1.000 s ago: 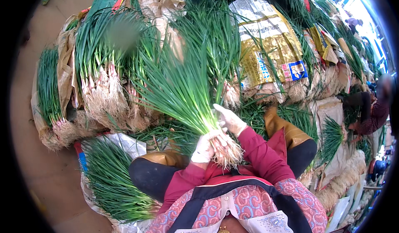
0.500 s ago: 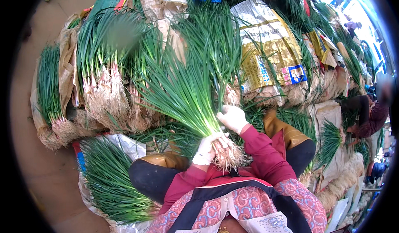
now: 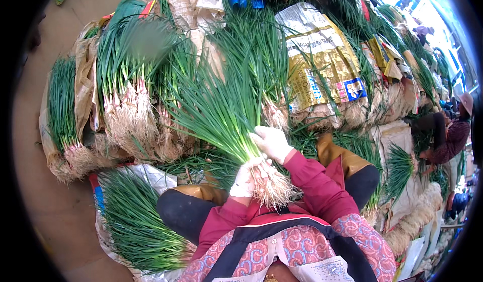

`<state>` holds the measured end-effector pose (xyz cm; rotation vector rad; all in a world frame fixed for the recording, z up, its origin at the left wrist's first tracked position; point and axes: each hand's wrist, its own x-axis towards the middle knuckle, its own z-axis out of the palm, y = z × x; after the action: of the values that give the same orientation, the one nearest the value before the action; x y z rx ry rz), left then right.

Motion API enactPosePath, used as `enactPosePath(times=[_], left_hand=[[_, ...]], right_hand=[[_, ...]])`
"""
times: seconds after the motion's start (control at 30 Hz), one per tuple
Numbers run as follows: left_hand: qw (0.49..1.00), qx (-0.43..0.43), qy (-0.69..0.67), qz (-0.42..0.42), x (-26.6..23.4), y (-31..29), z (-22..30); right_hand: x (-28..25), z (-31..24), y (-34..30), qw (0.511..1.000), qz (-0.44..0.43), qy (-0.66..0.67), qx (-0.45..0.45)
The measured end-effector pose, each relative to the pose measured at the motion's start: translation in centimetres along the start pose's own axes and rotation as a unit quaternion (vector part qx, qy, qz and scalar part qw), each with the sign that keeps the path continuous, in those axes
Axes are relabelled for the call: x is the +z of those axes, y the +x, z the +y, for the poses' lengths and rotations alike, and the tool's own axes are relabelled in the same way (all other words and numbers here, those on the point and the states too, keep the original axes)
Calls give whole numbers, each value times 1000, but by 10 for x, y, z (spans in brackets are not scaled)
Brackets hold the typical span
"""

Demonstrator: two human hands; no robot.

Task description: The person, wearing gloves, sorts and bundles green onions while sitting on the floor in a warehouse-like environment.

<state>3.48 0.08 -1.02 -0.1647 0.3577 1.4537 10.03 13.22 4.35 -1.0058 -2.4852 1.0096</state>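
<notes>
Over my lap, roots toward me, is a thick bunch of green onions (image 3: 239, 123) with pale pinkish bulbs and long stringy roots. My left hand (image 3: 245, 180), in a white glove, is closed around the lower stems, just above the roots. From the right, my gloved right hand (image 3: 272, 143) has its fingers curled against the same bunch's stems, a little higher; its fingertips are partly hidden. Beyond the bunch, more green onions (image 3: 254, 55) lie with their roots toward me. At my left a loose pile of green onions (image 3: 138, 219) rests on a white sack.
Large bundles of green onions (image 3: 131, 75) stand at the far left. A gold and white printed sack (image 3: 322, 55) covers another heap ahead. Loose green leaves lie around my legs. Another person (image 3: 450, 136) sits at the right, beside a small onion pile (image 3: 400, 169) on sacking.
My right hand has moved slightly left, onto the stems. The bunch has tilted a little, showing more of its bulbs, and my left hand has shifted slightly left.
</notes>
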Motion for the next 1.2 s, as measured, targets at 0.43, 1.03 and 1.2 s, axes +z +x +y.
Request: enactPosePath(times=[0.43,1.03,1.2], left_hand=[[957,178,-77,-216,66,-45,30],[988,152,-15,-22,22,5,19],[989,146,-8,-21,16,8,15]], right_hand=[[-3,103,-10,993,-25,-111,31],[-41,122,86,962,115,-185,166],[-107,119,54,956,162,-155,188]])
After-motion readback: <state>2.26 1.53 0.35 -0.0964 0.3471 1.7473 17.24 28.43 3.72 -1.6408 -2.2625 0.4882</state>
